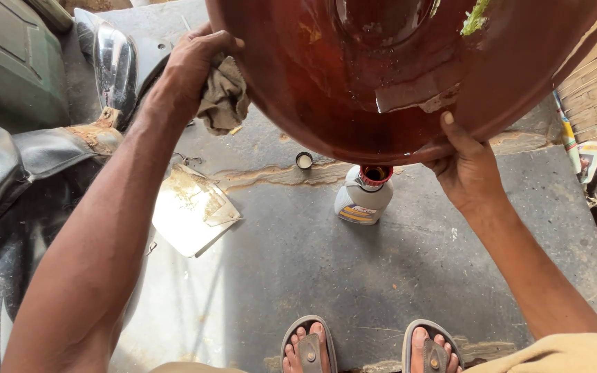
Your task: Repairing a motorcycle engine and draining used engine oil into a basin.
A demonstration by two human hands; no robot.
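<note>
I see my left hand [191,65] clamping a rag [224,97] against the tilted basin [395,76] rim and my right hand [468,169] gripping its low edge, seemingly directly above the open bottle [364,197].

Daylight scene, bright and even, warm tone. Strong sun patch on concrete floor [298,262] lower left, near-white glare on pale panel [191,211]. Wet sheen and specular highlights inside red basin [354,83]. Soft shadow under basin and forearms. Chrome mirror [114,65] glints. Wide-angle stretch at edges; focus sharp throughout, no motion blur.
</note>
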